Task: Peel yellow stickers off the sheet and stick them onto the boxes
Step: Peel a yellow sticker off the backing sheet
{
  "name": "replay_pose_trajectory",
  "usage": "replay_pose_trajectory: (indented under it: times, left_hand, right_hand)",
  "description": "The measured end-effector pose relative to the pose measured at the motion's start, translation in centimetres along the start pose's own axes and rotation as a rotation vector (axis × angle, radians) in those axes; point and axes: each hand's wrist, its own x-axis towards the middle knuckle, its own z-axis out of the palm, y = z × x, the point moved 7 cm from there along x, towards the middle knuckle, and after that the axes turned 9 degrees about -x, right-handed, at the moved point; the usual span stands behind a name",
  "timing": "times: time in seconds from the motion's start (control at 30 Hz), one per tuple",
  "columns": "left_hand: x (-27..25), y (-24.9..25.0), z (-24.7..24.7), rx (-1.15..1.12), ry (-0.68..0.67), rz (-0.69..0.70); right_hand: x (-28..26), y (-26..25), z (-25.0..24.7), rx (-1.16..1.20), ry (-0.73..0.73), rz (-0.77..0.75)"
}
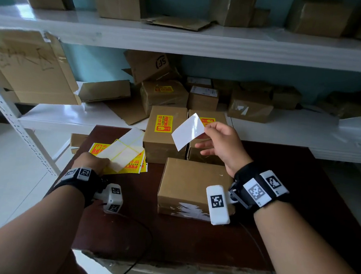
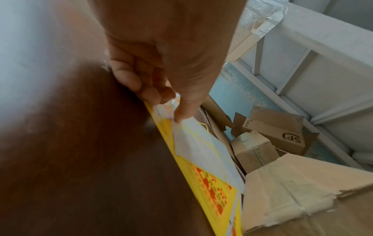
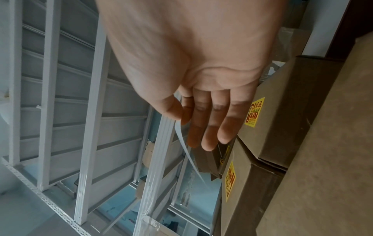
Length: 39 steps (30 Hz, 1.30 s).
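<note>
The right hand pinches a peeled sticker by one corner between thumb and forefinger, its white back facing us, held up in the air above the boxes. The left hand pinches the sticker sheet down on the dark table (several spots on it already bare). Nearest us sits a plain box; behind it a labelled box wears its yellow sticker.

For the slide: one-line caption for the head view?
Right hand pinches a peeled sticker above the boxes; left hand holds the sheet.
</note>
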Motion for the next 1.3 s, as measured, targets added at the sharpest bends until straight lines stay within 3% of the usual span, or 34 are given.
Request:
replay_pose_trajectory:
  times: [0.23, 0.43, 0.5, 0.57, 0.63, 0.83, 1.07, 1.3]
  left_hand:
    - [-1.2, 2.4, -1.0, -0.04, -0.012, 0.163]
    - [-9.9, 12.1, -2.7, -0.162, 0.098, 0.665]
    - [-14.6, 14.9, -2.6, -0.243, 0.042, 0.839]
    - [-19.1, 16.7, -1.4, -0.227, -0.107, 1.013]
    - [-21.9, 17.5, 0.3, -0.168, -0.218, 1.109]
    - [-23.2, 17.7, 4.4, -0.093, -0.141, 1.138]
    - [-23.6, 18.6, 3.7, 0.005, 0.054, 1.259]
    - [-23.3, 19.1, 2.6, -0.196, 0.037, 1.179]
  right_hand:
    - [-0.1, -0.2, 0.6, 0.024, -0.006, 0.01]
    - [-0.3, -0.2, 0.7, 0.019, 0.0, 0.006]
    - [-0.3, -0.2, 0.7, 0.038, 0.001, 0.009]
    - [-0.4, -0.2, 0.7, 0.06, 0.003, 0.016]
    - [-0.4, -0.1, 0.5, 0.075, 0.012, 0.02]
    - [-0.6, 0.3, 0.6, 0.11, 0.005, 0.033]
    - [-0.8, 0.4, 0.4, 0.192, -0.028, 0.063]
    - [-1.0, 0.8, -0.7, 0.191, -0.012, 0.075]
